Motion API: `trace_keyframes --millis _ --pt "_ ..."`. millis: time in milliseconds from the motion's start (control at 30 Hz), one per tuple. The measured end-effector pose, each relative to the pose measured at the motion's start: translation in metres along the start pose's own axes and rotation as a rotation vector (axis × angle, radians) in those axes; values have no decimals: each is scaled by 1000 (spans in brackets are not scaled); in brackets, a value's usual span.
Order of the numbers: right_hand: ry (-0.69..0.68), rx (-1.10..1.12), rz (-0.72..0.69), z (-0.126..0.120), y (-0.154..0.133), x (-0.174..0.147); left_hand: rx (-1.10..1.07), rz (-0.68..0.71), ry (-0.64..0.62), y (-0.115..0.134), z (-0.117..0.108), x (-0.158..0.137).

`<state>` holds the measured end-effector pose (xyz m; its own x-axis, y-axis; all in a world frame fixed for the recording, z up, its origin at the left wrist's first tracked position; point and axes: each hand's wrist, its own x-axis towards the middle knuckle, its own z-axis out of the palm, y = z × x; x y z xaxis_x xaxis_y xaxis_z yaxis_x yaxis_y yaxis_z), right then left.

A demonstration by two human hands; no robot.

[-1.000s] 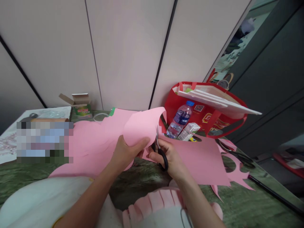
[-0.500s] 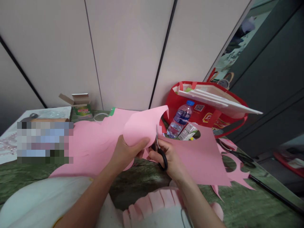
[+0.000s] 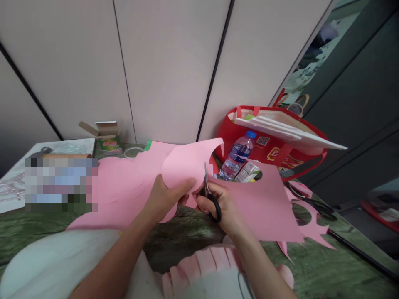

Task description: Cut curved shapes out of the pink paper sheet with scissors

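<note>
Between thumb and fingers, my left hand grips a sheet of pink paper by its curved lower part. My right hand is closed round the black handles of a pair of scissors. The scissor blades point up and lie at the paper's right edge, close to my left thumb. From this cut the sheet runs on to the right as a wide pink piece with a rounded opening in it. Overlapping pink paper pieces lie left of my left hand. The fingertips of both hands are partly hidden.
A red bag with white boards stands behind, a water bottle before it. Pink scraps and a black rod lie right. An opened green box sits back left on the green table.
The whole view has shifted slightly. Both hands keep their hold, and the scissors and paper are almost where they were.
</note>
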<state>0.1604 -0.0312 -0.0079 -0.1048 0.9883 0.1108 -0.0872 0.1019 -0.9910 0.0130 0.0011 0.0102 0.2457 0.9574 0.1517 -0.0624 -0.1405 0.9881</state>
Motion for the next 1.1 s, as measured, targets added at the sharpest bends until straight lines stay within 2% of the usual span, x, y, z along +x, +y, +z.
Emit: trace_keyframes --millis 233,800,1100 --pt "0 -22 6 -1 3 1 2 16 -1 -3 -1 1" --pt "-41 80 -24 -1 8 3 48 27 28 0 -3 2" --pt "-9 76 17 1 9 3 84 49 58 -1 -3 4"
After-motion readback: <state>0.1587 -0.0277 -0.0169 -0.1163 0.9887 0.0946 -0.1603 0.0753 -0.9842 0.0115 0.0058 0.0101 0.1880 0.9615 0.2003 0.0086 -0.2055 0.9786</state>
